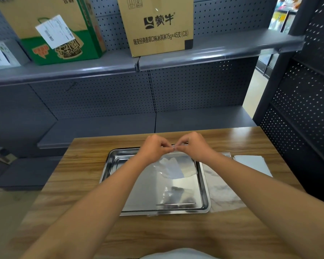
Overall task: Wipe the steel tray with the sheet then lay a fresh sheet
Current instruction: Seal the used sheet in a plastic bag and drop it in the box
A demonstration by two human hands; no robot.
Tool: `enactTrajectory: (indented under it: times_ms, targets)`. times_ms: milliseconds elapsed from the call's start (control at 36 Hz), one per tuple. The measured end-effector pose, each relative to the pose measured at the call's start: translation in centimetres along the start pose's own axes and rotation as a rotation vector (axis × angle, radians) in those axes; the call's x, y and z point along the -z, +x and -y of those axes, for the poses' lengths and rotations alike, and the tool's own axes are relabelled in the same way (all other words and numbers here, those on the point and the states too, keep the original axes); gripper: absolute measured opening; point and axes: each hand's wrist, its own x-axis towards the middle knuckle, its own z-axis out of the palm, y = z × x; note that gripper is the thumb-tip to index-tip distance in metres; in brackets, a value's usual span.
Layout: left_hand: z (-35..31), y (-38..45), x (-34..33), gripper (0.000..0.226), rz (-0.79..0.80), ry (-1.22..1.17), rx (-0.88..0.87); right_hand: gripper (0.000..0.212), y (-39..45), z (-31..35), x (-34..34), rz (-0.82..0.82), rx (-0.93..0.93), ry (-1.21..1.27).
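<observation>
Wood-grain tabletop fills the near part of the view, with grey perforated shop shelving behind it. Nearest, two bare forearms reach forward from the bottom corners and converge over the table. A steel tray lies flat at the table's middle, its raised rim shining, its long sides running left to right. A thin translucent sheet hangs down into the right half of the tray, its lower edge resting on the tray floor. Another clear sheet lies flat on the table just right of the tray, and farther right a small stack of pale sheets sits near the table's right edge.

Above the tray's far rim the left hand and the right hand meet, fingertips almost touching. Both have fingers curled, pinching the top edge of the hanging sheet between thumb and forefinger.

Beyond the table, on the upper shelf, a brown carton with dark printed characters stands at centre, and a green and brown box with a white label leans to its left.
</observation>
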Motion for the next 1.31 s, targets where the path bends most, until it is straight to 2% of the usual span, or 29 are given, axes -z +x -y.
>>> enactTrajectory:
  times_ms: [278, 389, 444, 528, 639, 750, 889, 1000, 1083, 1306]
  targets:
    - [0.4, 0.0, 0.0, 0.009, 0.021, -0.014, 0.002, 0.005, 0.3, 0.5, 0.1, 0.012, 0.003, -0.023]
    - [1.3, 0.0, 0.3, 0.008, -0.011, -0.035, 0.079, 0.005, 0.3, 0.3, 1.0, -0.011, -0.036, -0.011]
    - [1.6, 0.0, 0.2, 0.007, -0.008, -0.051, 0.082, 0.004, 0.2, 0.3, 1.4, 0.019, 0.013, -0.111]
    - [1.3, -0.1, -0.3, 0.007, 0.028, -0.02, 0.044, 0.012, -0.1, 0.8, 1.0, 0.058, 0.151, -0.387]
    - [1.0, 0.4, -1.1, 0.007, 0.033, 0.006, 0.016, 0.015, -0.2, 0.9, 0.1, 0.072, 0.17, -0.534]
    - [1.2, 0.6, -1.4, 0.005, 0.052, 0.001, 0.023, 0.013, -0.4, 0.5, 0.2, 0.034, 0.152, -0.471]
    - [1.4, 0.6, -1.4, 0.009, -0.003, 0.026, 0.021, 0.011, -0.3, -0.2, 0.8, 0.032, 0.068, -0.401]
    - [1.2, 0.6, -1.6, 0.009, 0.013, 0.045, 0.01, 0.023, -0.2, 0.1, 0.5, 0.054, 0.102, -0.434]
    - [1.0, 0.7, -1.7, 0.009, 0.013, 0.041, 0.005, 0.019, 0.0, 0.4, 0.2, 0.05, 0.133, -0.463]
    - [2.0, 0.5, -1.0, 0.006, -0.042, -0.084, 0.087, 0.009, 0.4, -0.5, 0.7, 0.006, 0.068, -0.345]
